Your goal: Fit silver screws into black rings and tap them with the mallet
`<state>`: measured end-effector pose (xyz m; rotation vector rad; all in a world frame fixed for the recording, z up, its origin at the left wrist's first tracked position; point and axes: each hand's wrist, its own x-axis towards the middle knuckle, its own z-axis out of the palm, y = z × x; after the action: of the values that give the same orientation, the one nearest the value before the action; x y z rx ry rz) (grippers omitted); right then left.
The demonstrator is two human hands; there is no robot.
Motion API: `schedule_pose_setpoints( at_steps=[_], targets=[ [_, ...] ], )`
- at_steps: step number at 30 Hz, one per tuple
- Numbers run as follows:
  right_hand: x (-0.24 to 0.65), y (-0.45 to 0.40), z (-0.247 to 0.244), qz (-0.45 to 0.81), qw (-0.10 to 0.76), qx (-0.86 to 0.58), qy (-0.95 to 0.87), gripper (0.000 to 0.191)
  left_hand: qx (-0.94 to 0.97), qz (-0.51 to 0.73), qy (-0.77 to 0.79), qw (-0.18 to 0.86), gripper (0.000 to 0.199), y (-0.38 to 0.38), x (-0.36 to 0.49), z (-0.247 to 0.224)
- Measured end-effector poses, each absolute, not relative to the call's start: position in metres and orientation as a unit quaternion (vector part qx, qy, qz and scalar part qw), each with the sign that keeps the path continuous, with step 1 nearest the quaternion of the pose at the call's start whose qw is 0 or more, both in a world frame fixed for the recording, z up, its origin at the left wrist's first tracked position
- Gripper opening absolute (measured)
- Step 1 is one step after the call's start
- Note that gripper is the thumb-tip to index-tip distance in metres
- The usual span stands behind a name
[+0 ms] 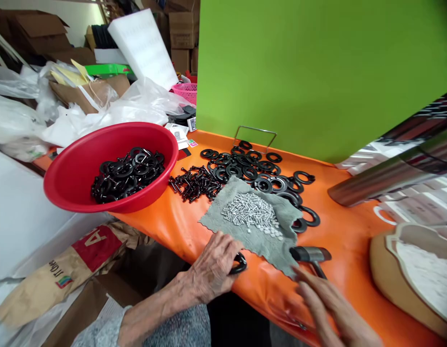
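My left hand (216, 265) is closed around a black ring (238, 263) at the front edge of the orange-covered table (165, 217). Slightly blurred, my right hand (332, 306) has its fingers stretched out over the table at the lower right, holding nothing that shows. Just beyond it lies a hammer (310, 254) with a dark and metallic head. A grey-green cloth (216, 212) bears a heap of small silver pins (248, 210) and several whitish round bits (272, 231). Behind the cloth are many black rings (234, 170) and a pile of black stem-like parts (198, 183).
At left a red basin (72, 168) holds assembled-looking black parts. A green panel (317, 72) rises behind the table, with a wire stand (257, 129) before it. To the right are a metallic tube (382, 173) and a tan tub (382, 260) of white material. Plastic bags (137, 106) lie behind the basin.
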<state>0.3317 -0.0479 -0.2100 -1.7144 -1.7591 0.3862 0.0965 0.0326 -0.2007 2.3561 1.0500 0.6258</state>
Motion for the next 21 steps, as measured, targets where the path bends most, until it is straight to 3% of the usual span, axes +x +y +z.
schedule_pose_setpoints(
  at_steps=[3, 11, 17, 21],
  targets=[
    [0.284, -0.029, -0.203, 0.26, 0.317, -0.634, -0.656, 0.042, 0.869, 0.236, 0.365, 0.237, 0.025, 0.03, 0.099, -0.2],
    [0.261, -0.013, -0.225, 0.489, 0.39, -0.529, -0.573, 0.038, 0.86, 0.218, 0.382, 0.26, 0.03, 0.024, 0.095, -0.198],
    [0.264, -0.021, -0.234, 0.424, 0.394, -0.571, -0.582, 0.037, 0.803, 0.262, 0.321, 0.428, 0.047, 0.03, 0.077, -0.173],
    [0.261, -0.018, -0.231, 0.353, 0.42, -0.554, -0.627, 0.032, 0.753, 0.291, 0.388, 0.444, 0.017, 0.034, 0.073, -0.178]
  ],
)
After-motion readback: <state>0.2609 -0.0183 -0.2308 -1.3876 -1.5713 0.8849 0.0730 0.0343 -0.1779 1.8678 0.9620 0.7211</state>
